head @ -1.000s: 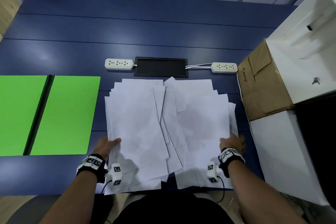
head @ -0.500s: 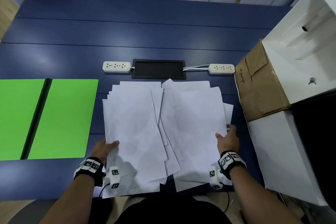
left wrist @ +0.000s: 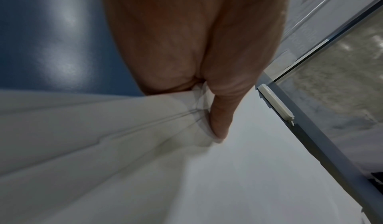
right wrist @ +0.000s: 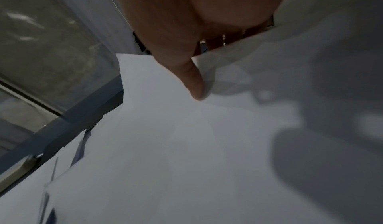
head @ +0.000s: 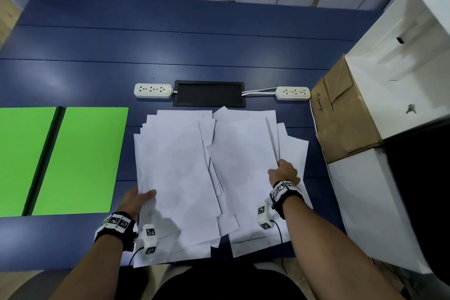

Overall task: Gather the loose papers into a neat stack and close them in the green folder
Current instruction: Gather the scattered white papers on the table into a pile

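Papers point(head: 185, 173) lie fanned at the table's near edge, your left hand point(head: 136, 200) pinching their left side, your right hand point(head: 283, 173) pinching the right. Squeeze inward evenly, then carry them to the open green folder point(head: 80, 161) at the left edge.

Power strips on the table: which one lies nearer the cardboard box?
The right power strip, its end almost at the brown cardboard box. The left power strip sits beyond the black panel.
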### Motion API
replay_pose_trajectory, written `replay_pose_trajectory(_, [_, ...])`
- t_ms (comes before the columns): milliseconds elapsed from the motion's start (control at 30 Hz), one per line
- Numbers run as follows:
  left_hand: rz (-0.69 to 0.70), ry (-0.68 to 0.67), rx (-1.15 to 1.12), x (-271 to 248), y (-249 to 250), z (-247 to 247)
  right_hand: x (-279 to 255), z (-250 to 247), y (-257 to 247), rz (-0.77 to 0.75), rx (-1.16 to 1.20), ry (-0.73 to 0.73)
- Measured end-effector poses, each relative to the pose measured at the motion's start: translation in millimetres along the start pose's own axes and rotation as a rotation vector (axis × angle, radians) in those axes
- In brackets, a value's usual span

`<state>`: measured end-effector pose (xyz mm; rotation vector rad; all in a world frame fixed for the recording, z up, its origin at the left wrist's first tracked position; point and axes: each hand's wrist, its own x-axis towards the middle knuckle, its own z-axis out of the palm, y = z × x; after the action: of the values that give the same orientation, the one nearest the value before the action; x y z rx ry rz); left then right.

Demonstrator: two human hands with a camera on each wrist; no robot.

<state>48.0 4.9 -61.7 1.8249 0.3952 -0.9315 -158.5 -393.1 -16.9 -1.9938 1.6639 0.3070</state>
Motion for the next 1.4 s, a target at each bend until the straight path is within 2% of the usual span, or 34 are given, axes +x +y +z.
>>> replay_pose_trajectory(133, [-0.002, 0.009, -0.003, -4, 2, 2, -8, -4, 14, -0.008, 0.171, 0.044])
replay_pose_trajectory(367, [0.004, 0.007, 0.02, -3, 1, 0, 1, -20, 61, 0.024, -0.067, 0.051])
replay_pose_trajectory(633, [0.01, -0.003, 0.033, -6, 5, 1, -4, -24, 61, 0.03, -0.067, 0.062])
replay_pose_trajectory(733, [0.008, -0.005, 0.035, -5, 4, 0, -5, -31, 60, 0.011, 0.002, 0.02])
replay_pose_trajectory(833, [-0.002, -0.002, 0.016, -7, 3, 0, -4, -45, 61, -0.014, 0.076, 0.074])
replay_pose_trajectory(967, [-0.003, 0.001, -0.01, -12, 6, 1, -2, -76, 66, -0.156, 0.1, 0.17])
replay_pose_trajectory(1133, [-0.002, -0.028, -0.051, -18, 8, 2, -2, -117, 58, -0.273, 0.253, 0.304])
replay_pose_trajectory(1200, [-0.014, -0.022, -0.043, -16, 7, 1, -11, -129, 44, -0.34, 0.441, 0.278])
replay_pose_trajectory(1300, [-0.036, -0.018, -0.017, -11, 3, -1, -32, -125, 12, -0.374, 0.747, 0.092])
replay_pose_trajectory(1400, [-0.068, -0.017, -0.019, -8, 1, -2, -49, -86, -23, -0.38, 0.716, -0.087])
